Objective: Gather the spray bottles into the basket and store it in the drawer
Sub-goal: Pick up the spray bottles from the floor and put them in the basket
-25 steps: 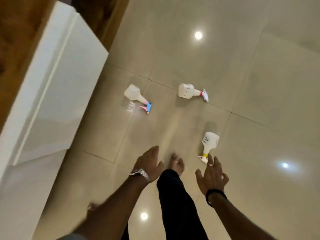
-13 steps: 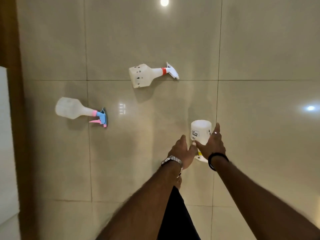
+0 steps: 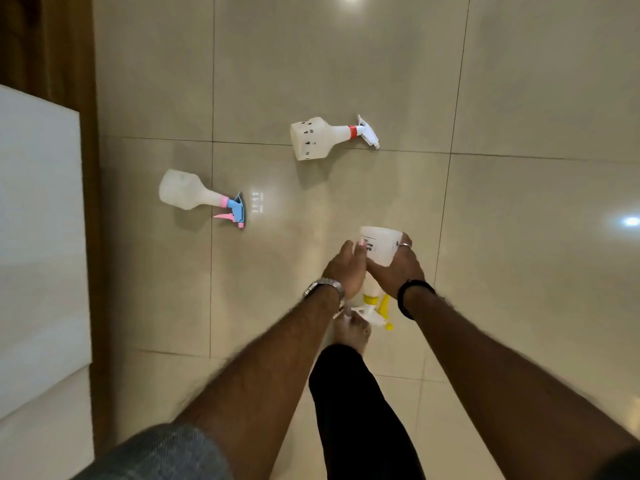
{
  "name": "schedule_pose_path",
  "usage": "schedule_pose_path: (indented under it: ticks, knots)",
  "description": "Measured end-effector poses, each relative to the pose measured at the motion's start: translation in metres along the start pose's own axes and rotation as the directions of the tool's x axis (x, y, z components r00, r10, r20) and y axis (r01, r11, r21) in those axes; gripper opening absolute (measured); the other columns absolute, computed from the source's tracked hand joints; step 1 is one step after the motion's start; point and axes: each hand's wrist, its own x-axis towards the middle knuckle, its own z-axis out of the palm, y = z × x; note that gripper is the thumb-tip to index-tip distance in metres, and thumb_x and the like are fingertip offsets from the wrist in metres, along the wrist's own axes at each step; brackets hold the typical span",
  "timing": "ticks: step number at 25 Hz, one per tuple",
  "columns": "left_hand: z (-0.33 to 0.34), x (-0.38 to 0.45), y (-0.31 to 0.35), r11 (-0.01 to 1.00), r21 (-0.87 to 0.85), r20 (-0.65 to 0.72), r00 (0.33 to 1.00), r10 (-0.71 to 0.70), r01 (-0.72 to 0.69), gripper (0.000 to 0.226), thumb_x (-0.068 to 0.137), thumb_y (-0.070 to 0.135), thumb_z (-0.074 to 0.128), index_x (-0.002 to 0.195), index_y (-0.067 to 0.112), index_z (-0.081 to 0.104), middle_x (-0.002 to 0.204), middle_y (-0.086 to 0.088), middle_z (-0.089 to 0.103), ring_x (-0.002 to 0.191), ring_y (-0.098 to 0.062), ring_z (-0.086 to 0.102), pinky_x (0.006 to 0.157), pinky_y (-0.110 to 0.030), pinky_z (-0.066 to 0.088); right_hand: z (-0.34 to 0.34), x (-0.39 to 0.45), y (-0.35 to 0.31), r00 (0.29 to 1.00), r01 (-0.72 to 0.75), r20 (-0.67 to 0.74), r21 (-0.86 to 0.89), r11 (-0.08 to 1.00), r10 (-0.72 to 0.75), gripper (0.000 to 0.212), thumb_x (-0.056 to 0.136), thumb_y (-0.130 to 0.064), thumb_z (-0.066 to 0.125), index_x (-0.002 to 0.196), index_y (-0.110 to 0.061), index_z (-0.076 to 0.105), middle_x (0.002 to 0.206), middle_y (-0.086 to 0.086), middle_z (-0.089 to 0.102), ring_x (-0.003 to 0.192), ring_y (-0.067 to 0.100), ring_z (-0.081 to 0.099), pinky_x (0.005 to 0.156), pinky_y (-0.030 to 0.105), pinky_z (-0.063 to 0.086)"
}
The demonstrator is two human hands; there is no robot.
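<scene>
Three white spray bottles are in view on a glossy tiled floor. One with a yellow collar and trigger [image 3: 379, 247] is held between both hands, its base pointing away from me. My right hand [image 3: 398, 270] wraps its body from the right; my left hand [image 3: 346, 268] presses its left side. A bottle with a pink and blue trigger [image 3: 194, 194] lies on its side to the left. Farther off lies a bottle with a red collar [image 3: 322, 136]. No basket or drawer is visible.
A white cabinet surface [image 3: 38, 220] fills the left edge, with a dark wooden strip [image 3: 88, 81] beside it. My black trouser leg [image 3: 353, 393] and bare foot [image 3: 351, 332] are under the hands. Ceiling lights glare off the beige floor tiles [image 3: 519, 81].
Both hands reached down and closed on the yellow-trigger bottle, which now sits higher in the grip. The view turned, leaving the other two bottles lying where they were.
</scene>
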Motion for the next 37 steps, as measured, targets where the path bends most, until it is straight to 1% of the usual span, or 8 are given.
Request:
schedule_pose_path:
  ticks: [6, 10, 13, 16, 20, 27, 33, 37]
  knots:
    - [-0.099, -0.077, 0.003, 0.904, -0.421, -0.142, 0.978, -0.15, 0.078, 0.069, 0.095, 0.073, 0.02, 0.124, 0.024, 0.06, 0.121, -0.008, 0.069, 0.107, -0.029, 0.068, 0.082, -0.046, 0.063, 0.004, -0.075, -0.107, 0.941, 0.281, 0.223, -0.102, 0.954, -0.253, 0.081, 0.063, -0.059, 0.084, 0.128, -0.033, 0.042, 0.108, -0.017, 0.059, 0.089, -0.008, 0.058, 0.066, 0.013, 0.044]
    - [-0.169, -0.142, -0.045, 0.855, -0.517, -0.216, 0.972, -0.094, -0.033, 0.057, 0.101, 0.062, 0.028, 0.128, 0.024, 0.061, 0.116, -0.009, 0.07, 0.101, -0.03, 0.07, 0.094, -0.048, 0.06, 0.043, -0.14, -0.174, 0.923, 0.27, 0.319, -0.134, 0.954, -0.216, 0.094, 0.063, -0.085, 0.064, 0.137, -0.034, 0.04, 0.117, -0.005, 0.067, 0.1, 0.02, 0.067, 0.087, 0.035, 0.055]
    - [-0.209, -0.197, -0.097, 0.724, -0.685, -0.15, 0.988, -0.038, -0.076, 0.038, 0.099, 0.058, 0.046, 0.118, 0.031, 0.064, 0.116, -0.007, 0.071, 0.092, -0.024, 0.072, 0.083, -0.039, 0.063, 0.086, -0.197, -0.21, 0.903, 0.287, 0.378, -0.169, 0.943, -0.207, 0.097, 0.066, -0.095, 0.046, 0.145, -0.039, 0.033, 0.108, 0.002, 0.071, 0.075, 0.022, 0.073, 0.065, 0.031, 0.058]
    - [-0.247, -0.261, -0.169, 0.538, -0.835, -0.134, 0.991, -0.002, -0.112, 0.042, 0.092, 0.06, 0.058, 0.119, 0.028, 0.061, 0.112, -0.003, 0.071, 0.077, -0.019, 0.074, 0.059, -0.029, 0.061, 0.148, -0.263, -0.233, 0.876, 0.319, 0.448, -0.259, 0.912, -0.179, 0.1, 0.059, -0.103, 0.031, 0.113, -0.026, 0.064, 0.084, 0.003, 0.074, 0.052, 0.015, 0.07, 0.051, 0.028, 0.053]
    - [-0.274, -0.338, -0.293, 0.371, -0.919, -0.175, 0.98, -0.089, -0.131, 0.064, 0.079, 0.069, 0.068, 0.126, 0.026, 0.057, 0.125, -0.009, 0.066, 0.093, -0.029, 0.077, 0.07, -0.044, 0.065, 0.241, -0.359, -0.233, 0.804, 0.468, 0.554, -0.365, 0.805, -0.217, 0.078, 0.079, -0.091, 0.027, 0.068, -0.025, 0.068, 0.058, 0.001, 0.072, 0.049, 0.013, 0.068, 0.058, 0.029, 0.051]
    - [-0.295, -0.48, -0.509, 0.173, -0.94, -0.336, 0.879, -0.337, -0.293, 0.085, 0.054, 0.095, 0.063, 0.101, 0.026, 0.073, 0.102, -0.008, 0.077, 0.079, -0.026, 0.079, 0.065, -0.046, 0.065, 0.4, -0.55, -0.202, 0.355, 0.908, 0.726, -0.118, 0.402, -0.588, 0.031, 0.099, -0.056, 0.031, 0.102, -0.061, 0.062, 0.101, -0.034, 0.068, 0.094, -0.009, 0.063, 0.079, 0.012, 0.048]
    - [-0.311, -0.567, -0.66, -0.078, -0.868, -0.362, 0.733, -0.577, -0.49, 0.097, 0.044, 0.095, 0.069, 0.102, 0.016, 0.068, 0.11, -0.012, 0.072, 0.088, -0.03, 0.077, 0.06, -0.048, 0.065, 0.532, -0.654, -0.188, -0.041, 0.97, 0.916, 0.132, 0.203, -0.4, 0.077, 0.083, -0.006, 0.055, 0.142, -0.053, 0.041, 0.132, -0.02, 0.063, 0.113, 0.005, 0.062, 0.092, 0.009, 0.046]
    - [-0.321, -0.592, -0.736, -0.079, -0.86, -0.351, 0.695, -0.627, -0.505, 0.102, 0.055, 0.1, 0.049, 0.109, 0.015, 0.067, 0.099, -0.013, 0.074, 0.069, -0.029, 0.078, 0.053, -0.038, 0.062, 0.618, -0.701, -0.161, -0.09, 0.977, 0.961, 0.137, 0.165, -0.262, 0.07, 0.079, -0.029, 0.081, 0.137, -0.042, 0.043, 0.135, -0.017, 0.056, 0.121, 0.007, 0.06, 0.096, 0.011, 0.047]
